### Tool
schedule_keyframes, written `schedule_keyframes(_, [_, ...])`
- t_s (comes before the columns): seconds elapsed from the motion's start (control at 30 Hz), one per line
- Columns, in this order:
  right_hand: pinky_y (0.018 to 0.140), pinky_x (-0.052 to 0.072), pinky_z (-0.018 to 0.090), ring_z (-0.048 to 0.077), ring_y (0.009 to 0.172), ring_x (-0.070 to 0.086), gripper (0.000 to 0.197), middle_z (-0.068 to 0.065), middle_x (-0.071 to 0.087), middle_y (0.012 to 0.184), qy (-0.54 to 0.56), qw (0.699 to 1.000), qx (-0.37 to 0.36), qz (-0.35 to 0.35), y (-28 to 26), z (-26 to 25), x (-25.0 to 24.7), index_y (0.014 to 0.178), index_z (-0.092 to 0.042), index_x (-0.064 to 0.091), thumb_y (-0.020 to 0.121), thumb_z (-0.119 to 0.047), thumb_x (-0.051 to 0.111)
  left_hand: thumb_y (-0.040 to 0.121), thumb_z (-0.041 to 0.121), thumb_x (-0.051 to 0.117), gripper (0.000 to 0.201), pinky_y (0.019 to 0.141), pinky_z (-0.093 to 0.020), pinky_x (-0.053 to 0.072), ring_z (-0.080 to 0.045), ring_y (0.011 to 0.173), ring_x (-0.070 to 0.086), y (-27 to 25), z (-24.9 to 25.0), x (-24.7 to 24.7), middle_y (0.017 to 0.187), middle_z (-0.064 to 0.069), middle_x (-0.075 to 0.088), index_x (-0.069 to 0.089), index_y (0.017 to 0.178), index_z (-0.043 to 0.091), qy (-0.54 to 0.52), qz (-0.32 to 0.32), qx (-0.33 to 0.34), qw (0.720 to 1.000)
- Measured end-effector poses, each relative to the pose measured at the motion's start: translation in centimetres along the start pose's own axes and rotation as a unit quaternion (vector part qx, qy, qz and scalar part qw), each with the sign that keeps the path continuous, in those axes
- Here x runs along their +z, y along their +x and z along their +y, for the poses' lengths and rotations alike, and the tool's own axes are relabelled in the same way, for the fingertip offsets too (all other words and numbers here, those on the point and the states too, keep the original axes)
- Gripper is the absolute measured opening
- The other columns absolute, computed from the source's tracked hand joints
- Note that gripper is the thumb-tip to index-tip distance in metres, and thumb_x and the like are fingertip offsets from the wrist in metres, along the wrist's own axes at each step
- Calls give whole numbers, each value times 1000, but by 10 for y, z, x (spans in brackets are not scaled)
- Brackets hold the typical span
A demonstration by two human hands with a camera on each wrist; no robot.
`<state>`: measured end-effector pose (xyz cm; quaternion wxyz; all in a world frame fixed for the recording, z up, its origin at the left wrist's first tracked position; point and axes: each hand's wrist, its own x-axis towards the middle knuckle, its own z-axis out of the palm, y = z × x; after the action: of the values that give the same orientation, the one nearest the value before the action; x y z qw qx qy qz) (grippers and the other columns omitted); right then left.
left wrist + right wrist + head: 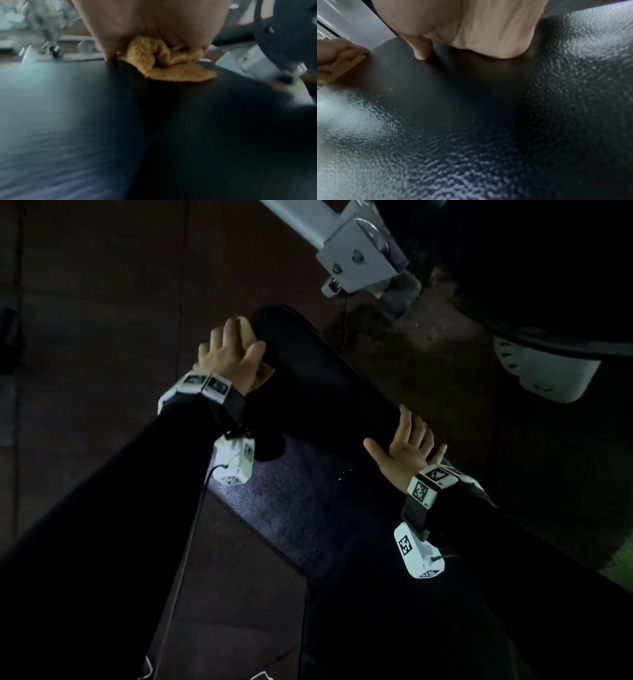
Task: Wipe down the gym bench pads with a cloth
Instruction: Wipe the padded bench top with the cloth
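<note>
A long black textured bench pad (318, 419) runs from lower middle up toward the far end. My left hand (229, 350) grips a bunched tan cloth (248, 335) and presses it on the pad's far left edge. The left wrist view shows the cloth (168, 65) crumpled under my palm on the pad (154, 121). My right hand (406, 440) lies on the pad's right edge with its fingers spread straight. In the right wrist view the right hand (471, 33) rests on the pad (471, 108), and the left hand with the cloth (346, 60) shows at far left.
A grey metal frame with a bolted bracket (356, 254) stands beyond the pad's far end. A white plastic machine base (544, 371) lies at the right. Dark rubber floor tiles (85, 302) spread to the left. A cable (191, 529) hangs from my left wrist.
</note>
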<state>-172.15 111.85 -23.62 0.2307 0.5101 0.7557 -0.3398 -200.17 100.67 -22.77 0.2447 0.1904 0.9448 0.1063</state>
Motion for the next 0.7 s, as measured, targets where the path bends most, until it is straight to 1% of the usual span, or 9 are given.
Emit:
schedule_keyframes(0.03, [110, -12, 55, 23, 142, -8, 88, -3, -5, 154, 0, 1000, -1, -1, 1, 0, 0, 142, -37, -14, 81, -67, 42, 89, 56, 42, 65, 107, -46, 27, -35, 130, 34, -4, -8, 0, 147, -4, 34, 26, 146, 28, -16, 12, -8, 1000])
schedule_keyframes(0.13, [109, -12, 55, 23, 141, -8, 89, -4, -7, 153, 1, 1000, -1, -4, 2, 1, 2, 141, -37, -15, 81, -67, 42, 89, 55, 41, 65, 107, -48, 27, -37, 129, 34, -17, -22, 1, 146, -6, 35, 25, 146, 27, 0, 22, -9, 1000])
schedule_keyframes(0.23, [109, -12, 55, 22, 141, -8, 89, -5, -6, 153, 1, 1000, -5, 3, 3, 1, 3, 142, -36, -15, 81, -67, 42, 90, 57, 36, 66, 108, -51, 24, -38, 131, 31, -9, -7, 1, 149, -4, 31, 22, 147, 26, 31, 14, -36, 999])
schedule_keyframes(0.3, [109, -12, 56, 23, 141, -7, 90, -4, -5, 153, 2, 1000, -5, 7, 2, 0, 3, 144, -35, -14, 81, -67, 42, 90, 57, 36, 67, 108, -50, 24, -38, 132, 30, 0, 15, 2, 151, -3, 29, 21, 148, 26, 40, 6, -28, 999])
schedule_keyframes(0.43, [109, -12, 55, 24, 142, -7, 90, -4, -4, 154, 8, 1000, -5, 9, 0, -1, 1, 145, -33, -12, 82, -65, 43, 90, 52, 41, 63, 107, -49, 25, -37, 127, 35, 12, 63, 3, 148, -4, 32, 26, 145, 24, 77, 16, 31, 996])
schedule_keyframes(0.5, [109, -13, 55, 25, 142, -8, 90, -4, -5, 154, 14, 1000, -7, 2, 0, -1, 0, 145, -33, -13, 83, -65, 43, 90, 49, 42, 58, 108, -49, 22, -37, 126, 34, 12, 77, 7, 145, -4, 35, 32, 141, 23, 118, 26, 70, 990])
schedule_keyframes(0.57, [109, -13, 56, 25, 142, -9, 90, -3, -6, 154, 17, 1000, -8, -1, -1, -1, 0, 145, -33, -13, 83, -65, 44, 90, 48, 41, 53, 111, -51, 17, -35, 130, 30, 11, 86, 12, 145, -4, 35, 38, 136, 23, 156, 23, 108, 982])
schedule_keyframes(0.67, [109, -13, 56, 23, 142, -9, 89, -4, -6, 154, 15, 1000, -13, 0, 0, -1, 2, 145, -33, -13, 83, -65, 43, 91, 51, 39, 51, 114, -57, 5, -34, 139, 18, 9, 98, 20, 144, -4, 37, 44, 133, 22, 214, -26, 170, 962])
schedule_keyframes(0.7, [109, -13, 56, 23, 142, -9, 90, -5, -6, 154, 16, 1000, -14, 1, 1, 0, 2, 145, -33, -13, 83, -65, 43, 92, 52, 37, 51, 114, -57, 1, -34, 140, 17, 4, 104, 24, 143, -4, 39, 45, 132, 22, 235, -48, 193, 952])
